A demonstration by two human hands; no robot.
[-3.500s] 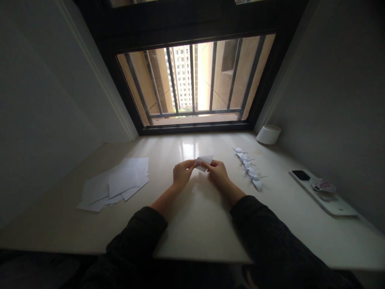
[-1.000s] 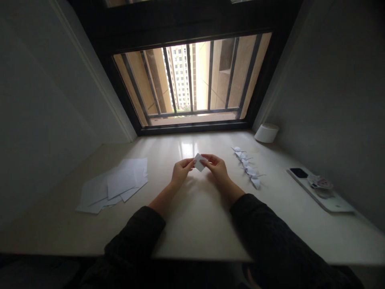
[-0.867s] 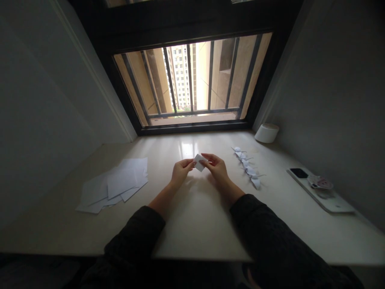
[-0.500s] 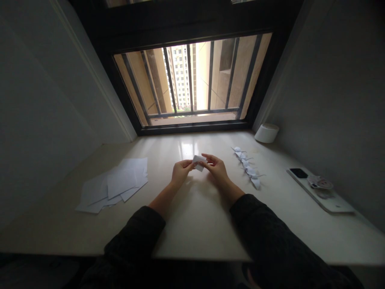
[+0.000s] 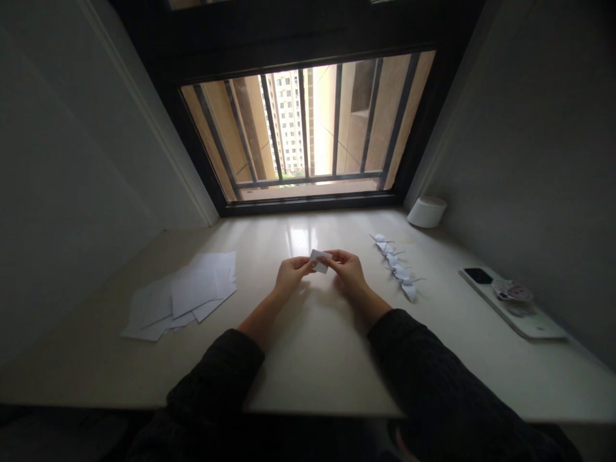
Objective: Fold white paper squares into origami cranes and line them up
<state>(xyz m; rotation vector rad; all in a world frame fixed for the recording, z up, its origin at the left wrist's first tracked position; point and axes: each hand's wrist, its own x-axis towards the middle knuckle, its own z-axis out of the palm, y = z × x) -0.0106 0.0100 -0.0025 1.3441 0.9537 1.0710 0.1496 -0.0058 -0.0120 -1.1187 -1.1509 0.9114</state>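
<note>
My left hand (image 5: 290, 274) and right hand (image 5: 350, 273) meet over the middle of the desk (image 5: 312, 359), both pinched on a small white folded paper (image 5: 320, 260). Left hand: thumb and forefinger closed on the paper's left end, other fingers curled in. Right hand: fingertips closed on the right end, rest of the fingers bent loosely; the exact finger count on the paper is too small to tell. The paper is held just above the desk between the two hands. It looks like a short, squat strip with its long axis running left to right, the right end dipping slightly toward me. The folds themselves are too small to read. 3.5 s ago the paper was larger, a triangle with a point sticking out to the upper right past my right hand. 1 s ago it was already small but stood more on a corner, diamond-like; now it lies flatter and more level. My hands have hardly shifted on the desk and the pinch is unchanged. Loose sheets (image 5: 185, 293) lie well to the left. A row of small paper figures (image 5: 397, 268) lies near my right hand. A white pot (image 5: 427, 212) stands at the far right corner under the window (image 5: 308, 128), and a phone (image 5: 513, 311) lies at the right edge.
</note>
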